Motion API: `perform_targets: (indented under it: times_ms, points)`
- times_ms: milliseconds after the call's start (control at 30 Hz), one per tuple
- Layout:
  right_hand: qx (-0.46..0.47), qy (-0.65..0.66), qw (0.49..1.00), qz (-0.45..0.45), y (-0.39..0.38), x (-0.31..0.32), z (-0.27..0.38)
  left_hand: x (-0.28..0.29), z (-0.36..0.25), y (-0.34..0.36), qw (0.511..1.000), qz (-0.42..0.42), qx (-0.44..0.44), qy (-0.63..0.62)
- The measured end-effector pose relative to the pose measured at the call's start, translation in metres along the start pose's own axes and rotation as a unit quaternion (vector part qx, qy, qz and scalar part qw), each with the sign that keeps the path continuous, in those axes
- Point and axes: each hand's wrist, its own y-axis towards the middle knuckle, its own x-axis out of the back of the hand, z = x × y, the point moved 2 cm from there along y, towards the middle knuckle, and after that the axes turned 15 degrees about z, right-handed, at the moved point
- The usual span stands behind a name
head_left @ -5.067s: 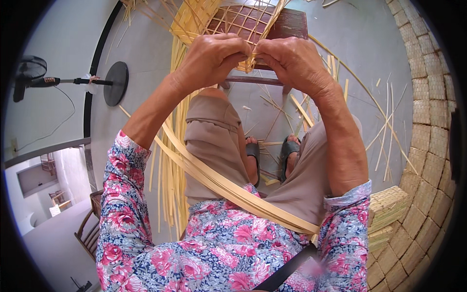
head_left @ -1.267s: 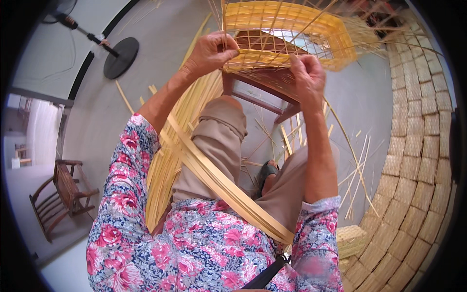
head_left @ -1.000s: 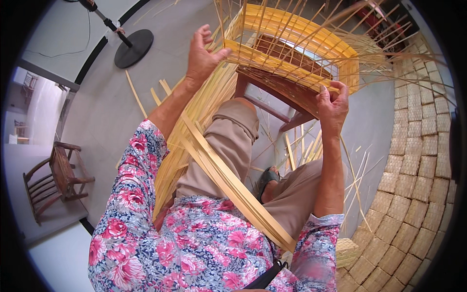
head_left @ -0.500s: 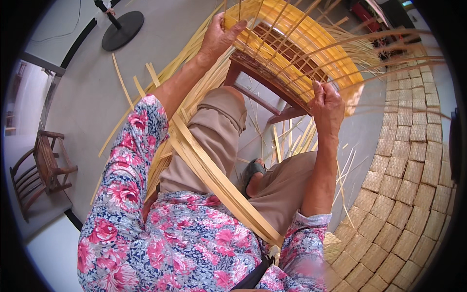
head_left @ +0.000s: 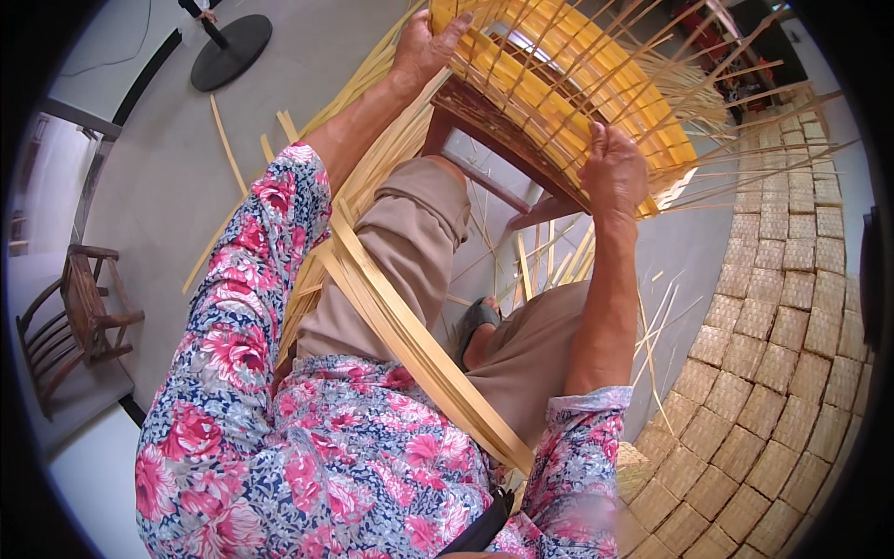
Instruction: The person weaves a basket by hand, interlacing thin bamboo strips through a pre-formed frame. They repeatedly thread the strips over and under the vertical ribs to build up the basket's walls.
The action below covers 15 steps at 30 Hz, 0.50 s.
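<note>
A partly woven bamboo basket [head_left: 549, 121], made of wide yellow bands with thin upright stakes, rests on a dark red wooden stool [head_left: 498, 116]. My left hand [head_left: 426, 51] grips its left end, the thumb along the band. On the near right rim my right hand [head_left: 616, 172] is closed around the band, thumb upward. Many thin stakes fan out past the right hand. Across my lap lies a bundle of pale bamboo strips [head_left: 424, 363].
Loose strips [head_left: 577, 252] lie on the floor under and beyond the stool. Woven mat tiles [head_left: 745, 373] cover the right side. A small wooden chair [head_left: 88, 321] stands at the left, and a round black stand base [head_left: 231, 53] at the upper left.
The basket has tipped and turned slightly, with its stakes now more spread to the upper right. My right hand has shifted a little left and up along the rim.
</note>
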Motion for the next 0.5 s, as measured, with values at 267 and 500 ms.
perform_targets:
  times_ms: [267,500]
  points:
    - [0.093,-0.051,0.990,-0.095,-0.025,-0.036,-0.017,0.027,0.036,-0.076,0.986,-0.062,0.116,0.101]
    - [0.184,0.241,0.950,0.071,-0.138,-0.049,-0.054,0.061,0.021,-0.208,0.952,0.254,0.119,0.118]
